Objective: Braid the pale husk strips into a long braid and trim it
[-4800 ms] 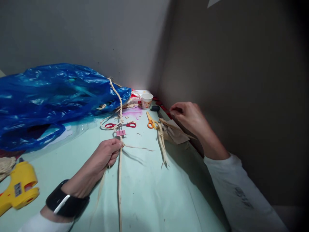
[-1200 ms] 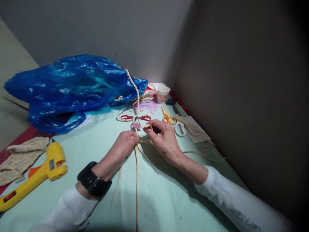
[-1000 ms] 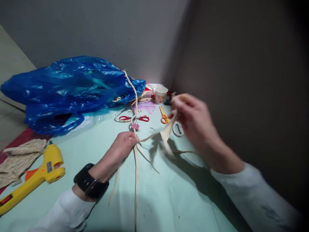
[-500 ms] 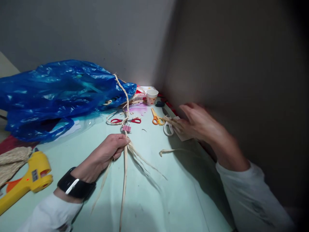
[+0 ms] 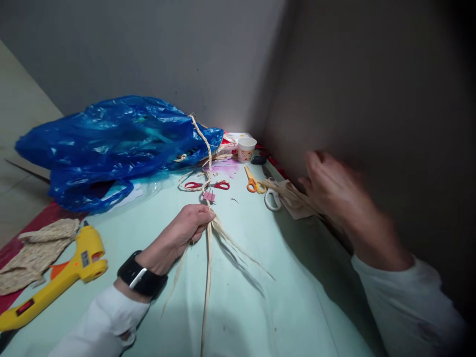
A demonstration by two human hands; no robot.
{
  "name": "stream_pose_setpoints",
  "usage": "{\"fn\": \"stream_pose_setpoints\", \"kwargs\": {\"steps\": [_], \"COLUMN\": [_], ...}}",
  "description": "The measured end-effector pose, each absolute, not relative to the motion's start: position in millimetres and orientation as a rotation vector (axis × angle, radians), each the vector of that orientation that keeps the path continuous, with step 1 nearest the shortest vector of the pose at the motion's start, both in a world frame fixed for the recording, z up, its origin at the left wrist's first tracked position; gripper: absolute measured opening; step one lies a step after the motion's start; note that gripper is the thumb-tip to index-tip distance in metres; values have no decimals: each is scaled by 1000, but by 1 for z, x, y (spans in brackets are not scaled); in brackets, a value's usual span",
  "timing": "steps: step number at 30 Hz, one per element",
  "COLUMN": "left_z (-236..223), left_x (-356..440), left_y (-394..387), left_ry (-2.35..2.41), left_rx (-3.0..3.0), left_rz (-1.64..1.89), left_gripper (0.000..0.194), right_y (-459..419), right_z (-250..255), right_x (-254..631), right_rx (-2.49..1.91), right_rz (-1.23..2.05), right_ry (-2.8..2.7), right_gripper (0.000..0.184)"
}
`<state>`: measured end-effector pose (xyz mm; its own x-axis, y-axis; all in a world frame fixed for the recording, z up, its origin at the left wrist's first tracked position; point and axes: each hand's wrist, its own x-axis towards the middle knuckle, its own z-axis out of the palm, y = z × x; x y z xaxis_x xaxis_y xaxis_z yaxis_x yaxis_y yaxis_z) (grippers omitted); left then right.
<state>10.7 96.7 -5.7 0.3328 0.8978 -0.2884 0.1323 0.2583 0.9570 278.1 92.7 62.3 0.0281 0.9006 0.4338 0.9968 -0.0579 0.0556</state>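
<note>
My left hand (image 5: 193, 221) is closed, pinching a braided raffia cord (image 5: 207, 144) just below a pink binder clip (image 5: 208, 197). Loose raffia strands (image 5: 208, 277) fan out below the fingers, one long one running toward the table's near edge. The braid climbs from the clip over the front of a blue plastic bag. My right hand (image 5: 334, 191) is raised at the right, close to a bundle of raffia (image 5: 297, 196) by the wall. Its fingers are smeared by motion, so whether they hold a strand does not show.
Red-handled scissors (image 5: 222, 185) lie behind the clip; orange scissors (image 5: 254, 183) and white-handled scissors (image 5: 273, 200) lie farther right. A yellow glue gun (image 5: 59, 282) and woven piece (image 5: 44, 250) rest left. The blue bag (image 5: 111, 139) and paper cup (image 5: 246, 149) stand behind.
My right hand has lifted away from the raffia bundle, to the right. A short strand seen on the table's right side is gone from there. My left hand keeps its pinch; the view has shifted left.
</note>
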Motion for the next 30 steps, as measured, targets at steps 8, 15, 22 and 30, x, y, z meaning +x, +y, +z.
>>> {"fn": "stream_pose_setpoints", "kwargs": {"steps": [8,15,22,30], "left_z": [-5,-11,-7,-15], "left_x": [15,17,20,16], "left_y": [94,95,92,92], "left_ry": [1082,1120,1149,1084], "left_rx": [1178,1186,1219,1111], "left_rz": [761,775,764,769], "left_gripper": [18,21,26,25], "right_y": [86,93,96,85], "right_z": [9,-8,-15,-14], "right_x": [179,186,181,177], "right_rx": [-1343,-1269,-1419,-1456], "right_rz": [765,1139,941,505], "right_ry": [-2179,-1922,-1824,-2009], "right_gripper": [14,15,9,10]}}
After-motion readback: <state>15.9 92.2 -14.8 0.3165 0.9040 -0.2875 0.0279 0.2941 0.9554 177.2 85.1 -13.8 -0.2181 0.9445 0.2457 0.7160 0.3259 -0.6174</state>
